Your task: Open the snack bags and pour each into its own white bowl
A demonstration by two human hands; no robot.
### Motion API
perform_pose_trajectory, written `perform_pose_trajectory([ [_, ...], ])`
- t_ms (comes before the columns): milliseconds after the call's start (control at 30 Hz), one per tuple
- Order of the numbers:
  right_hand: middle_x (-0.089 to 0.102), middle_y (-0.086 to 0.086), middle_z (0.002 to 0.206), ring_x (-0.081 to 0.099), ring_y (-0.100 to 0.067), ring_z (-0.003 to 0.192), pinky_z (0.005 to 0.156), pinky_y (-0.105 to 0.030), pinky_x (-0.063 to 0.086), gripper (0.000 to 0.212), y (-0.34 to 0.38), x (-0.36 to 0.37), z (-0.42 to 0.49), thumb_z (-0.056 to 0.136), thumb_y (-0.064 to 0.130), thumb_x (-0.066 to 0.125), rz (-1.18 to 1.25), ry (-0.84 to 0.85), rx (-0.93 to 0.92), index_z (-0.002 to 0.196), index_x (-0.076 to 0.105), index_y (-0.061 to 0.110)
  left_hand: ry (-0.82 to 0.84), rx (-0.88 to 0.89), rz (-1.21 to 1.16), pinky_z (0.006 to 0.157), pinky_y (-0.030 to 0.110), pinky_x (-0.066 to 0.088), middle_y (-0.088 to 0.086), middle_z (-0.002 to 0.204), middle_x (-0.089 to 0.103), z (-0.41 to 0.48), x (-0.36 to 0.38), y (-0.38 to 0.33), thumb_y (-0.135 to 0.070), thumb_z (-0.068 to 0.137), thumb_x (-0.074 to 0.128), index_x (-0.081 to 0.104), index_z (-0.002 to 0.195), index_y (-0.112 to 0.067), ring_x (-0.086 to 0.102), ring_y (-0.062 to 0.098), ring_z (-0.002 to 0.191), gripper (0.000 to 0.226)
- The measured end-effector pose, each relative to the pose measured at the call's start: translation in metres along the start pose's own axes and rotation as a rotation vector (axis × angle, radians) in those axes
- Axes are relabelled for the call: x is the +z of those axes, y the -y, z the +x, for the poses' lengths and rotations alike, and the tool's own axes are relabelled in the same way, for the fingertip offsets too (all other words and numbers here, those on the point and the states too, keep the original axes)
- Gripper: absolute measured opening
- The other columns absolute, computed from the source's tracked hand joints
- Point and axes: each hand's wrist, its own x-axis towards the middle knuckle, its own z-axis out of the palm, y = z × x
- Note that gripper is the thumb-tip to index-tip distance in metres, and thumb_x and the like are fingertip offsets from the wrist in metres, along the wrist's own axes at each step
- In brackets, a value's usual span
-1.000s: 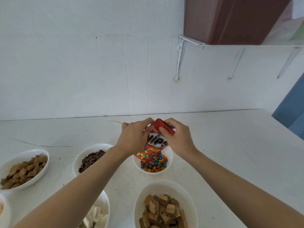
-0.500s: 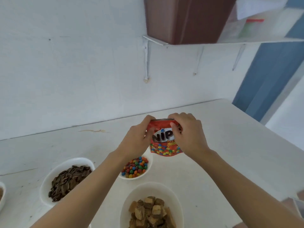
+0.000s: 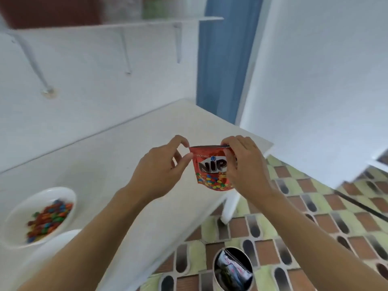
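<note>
Hanging upright above the right-hand end of the counter [image 3: 126, 143], a red snack bag [image 3: 212, 171] printed with coloured candies is held at its top edge by 2 hands. The left hand [image 3: 159, 171] pinches the top-left corner between thumb and forefinger. The right hand [image 3: 245, 171] curls its fingers [image 3: 227, 142] over the top-right corner, covering part of the logo. Well to the left on the counter, 1 white bowl [image 3: 19, 211] holds coloured candies [image 3: 50, 217]. Below, a round bin [image 3: 214, 274] containing crumpled wrappers [image 3: 233, 269] stands on the patterned tile floor [image 3: 315, 206].
</note>
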Motion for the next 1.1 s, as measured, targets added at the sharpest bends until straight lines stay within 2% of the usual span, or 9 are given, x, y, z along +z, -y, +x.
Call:
perform_pose_trajectory([
  [167, 0.062, -0.001, 0.092, 0.053, -0.021, 0.083, 0.071, -0.038, 0.047, 0.013, -0.085, -0.033, -0.061, 0.095, 0.009, 0.05, -0.027, 0.0, 0.191, 0.102, 0.059, 0.014, 0.11, 0.014, -0.11, 0.07, 0.032, 0.054, -0.016, 0.078, 0.064, 0.005, 0.09, -0.041, -0.049, 0.099, 0.051, 0.054, 0.101, -0.036, 0.062, 0.006, 0.07, 0.013],
  [233, 0.063, -0.001, 0.096, 0.053, -0.019, 0.086, 0.07, -0.035, 0.045, 0.013, -0.112, -0.032, -0.09, 0.098, 0.009, 0.05, -0.011, 0.053, 0.283, 0.105, 0.059, 0.014, 0.193, 0.009, -0.122, 0.07, 0.032, 0.054, -0.015, 0.076, 0.066, 0.001, 0.129, -0.046, -0.047, 0.099, 0.052, 0.058, 0.096, -0.033, 0.062, 0.005, 0.068, 0.015],
  [367, 0.064, -0.003, 0.099, 0.055, -0.021, 0.089, 0.073, -0.039, 0.049, 0.012, -0.15, -0.004, -0.147, 0.1, 0.011, 0.047, -0.007, 0.161, 0.415, 0.107, 0.057, 0.014, 0.401, -0.043, -0.087, 0.072, 0.029, 0.05, -0.019, 0.078, 0.063, -0.01, 0.204, -0.031, -0.047, 0.1, 0.051, 0.061, 0.098, -0.032, 0.059, -0.003, 0.068, 0.019],
  [533, 0.064, -0.002, 0.098, 0.055, -0.021, 0.088, 0.072, -0.04, 0.051, 0.014, -0.189, 0.07, -0.217, 0.1, 0.009, 0.046, 0.001, 0.285, 0.531, 0.109, 0.055, 0.016, 0.603, -0.129, -0.043, 0.061, 0.032, 0.05, -0.01, 0.068, 0.059, -0.036, 0.307, 0.031, -0.044, 0.101, 0.048, 0.059, 0.098, -0.032, 0.051, 0.003, 0.053, 0.017],
  [667, 0.065, -0.007, 0.097, 0.056, -0.028, 0.087, 0.073, -0.041, 0.049, 0.015, -0.224, 0.154, -0.285, 0.095, 0.001, 0.052, -0.006, 0.342, 0.596, 0.107, 0.059, 0.008, 0.693, -0.154, 0.023, 0.072, 0.04, 0.057, -0.005, 0.085, 0.069, -0.065, 0.4, 0.096, -0.046, 0.101, 0.047, 0.061, 0.103, -0.032, 0.064, 0.013, 0.068, 0.02],
  [767, 0.065, -0.007, 0.097, 0.053, -0.028, 0.085, 0.071, -0.039, 0.046, 0.017, -0.252, 0.218, -0.338, 0.094, -0.002, 0.052, -0.021, 0.38, 0.655, 0.107, 0.059, 0.007, 0.712, -0.175, 0.052, 0.073, 0.035, 0.056, -0.008, 0.088, 0.069, -0.083, 0.466, 0.144, -0.048, 0.1, 0.049, 0.061, 0.105, -0.034, 0.064, 0.011, 0.072, 0.019],
  [867, 0.065, -0.007, 0.103, 0.054, -0.027, 0.091, 0.072, -0.04, 0.05, 0.019, -0.275, 0.27, -0.382, 0.095, 0.001, 0.052, -0.008, 0.424, 0.723, 0.112, 0.057, 0.008, 0.739, -0.154, 0.085, 0.064, 0.026, 0.05, -0.01, 0.088, 0.067, -0.096, 0.518, 0.183, -0.044, 0.101, 0.049, 0.06, 0.104, -0.031, 0.062, 0.004, 0.073, 0.017],
  [1000, 0.066, -0.008, 0.108, 0.059, -0.029, 0.097, 0.074, -0.043, 0.054, 0.027, -0.299, 0.323, -0.423, 0.091, 0.001, 0.055, -0.045, 0.508, 0.744, 0.116, 0.059, 0.01, 0.777, -0.149, 0.152, 0.074, 0.034, 0.056, -0.012, 0.087, 0.066, -0.107, 0.562, 0.215, -0.045, 0.101, 0.048, 0.059, 0.104, -0.035, 0.062, 0.004, 0.075, 0.016],
  [1100, 0.067, -0.001, 0.106, 0.06, -0.025, 0.1, 0.08, -0.038, 0.045, 0.023, -0.305, 0.342, -0.44, 0.096, 0.012, 0.052, -0.134, 0.644, 0.77, 0.116, 0.061, 0.017, 0.805, -0.158, 0.192, 0.067, 0.028, 0.053, -0.012, 0.092, 0.068, -0.109, 0.574, 0.223, -0.046, 0.101, 0.047, 0.059, 0.108, -0.034, 0.062, 0.003, 0.07, 0.018],
])
